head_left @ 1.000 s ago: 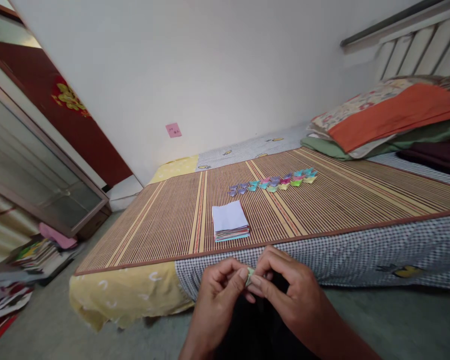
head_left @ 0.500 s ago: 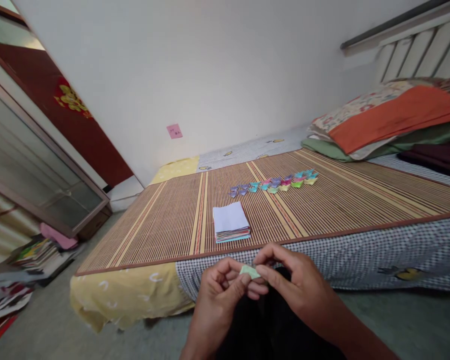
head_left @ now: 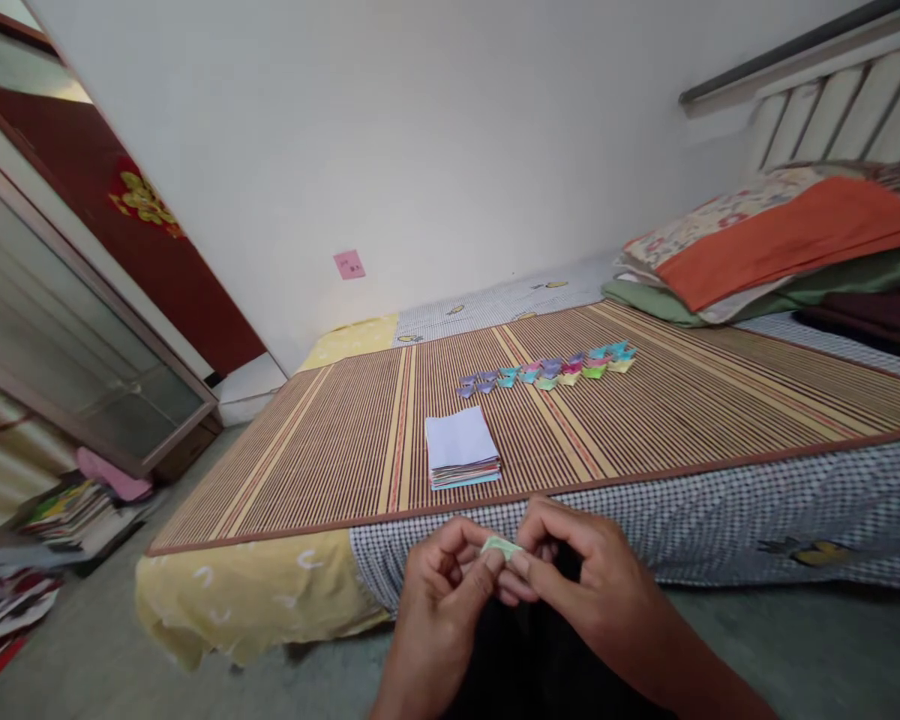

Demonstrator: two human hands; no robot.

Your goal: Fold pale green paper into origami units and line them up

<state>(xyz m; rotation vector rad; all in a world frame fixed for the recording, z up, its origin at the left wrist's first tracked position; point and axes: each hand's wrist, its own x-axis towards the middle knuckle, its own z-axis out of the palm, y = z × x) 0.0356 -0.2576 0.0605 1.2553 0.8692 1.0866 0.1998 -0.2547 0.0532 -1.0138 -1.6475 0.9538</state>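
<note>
A small folded piece of light green paper is held between both hands, in front of the bed's near edge. My left hand pinches its left end between thumb and fingers. The thumb and index finger of my right hand close on its right end. Beyond the hands, a stack of coloured paper sheets with a pale sheet on top lies on the striped mat. Farther back, several small folded paper shapes in purple, blue, pink, green and yellow stand in rows.
Folded bedding with an orange cloth is piled at the bed's right end. A pink note is on the wall. A glass-panelled cabinet door and a pile of books are at the left.
My right hand has moved slightly left, closer to my left hand, and its fingers cover more of the green paper's right end. The paper looks narrower and tilted differently.
</note>
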